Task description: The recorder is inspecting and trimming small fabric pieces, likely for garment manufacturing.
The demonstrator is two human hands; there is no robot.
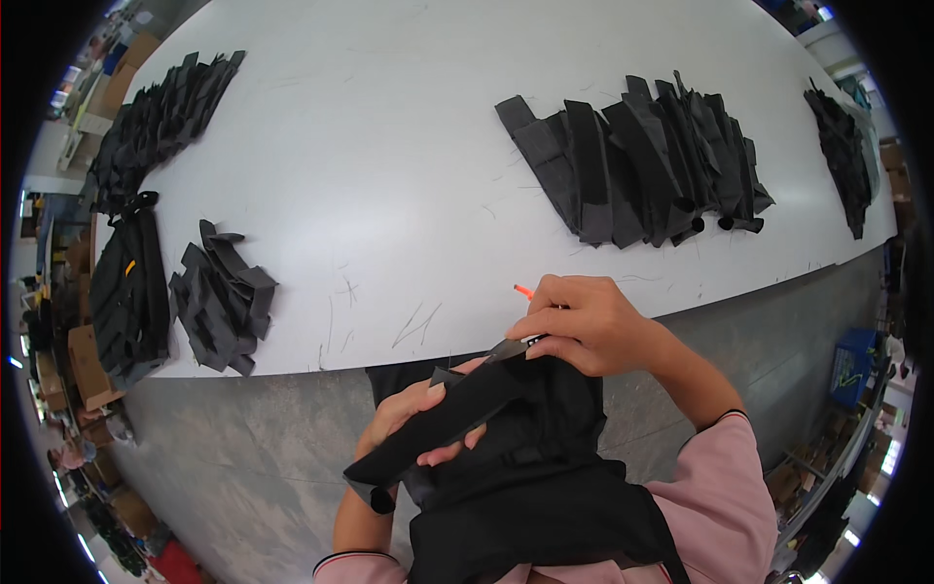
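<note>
Broadly, the white table (370,175) spreads beyond both hands. Farther out and right of the grip lies the big pile (632,165); leftward, the black bag (131,292) and, nearer, a grey pile (224,297). Left hand (401,411), palm upward, clamps a black strip (438,423) slantwise over the apron (535,526), thumb on top, fingers beneath; the strip hides most of its palm. Right hand (598,326), reaching in from the right, pinches a small tool (523,291), metal tip at the strip's far end.
</note>
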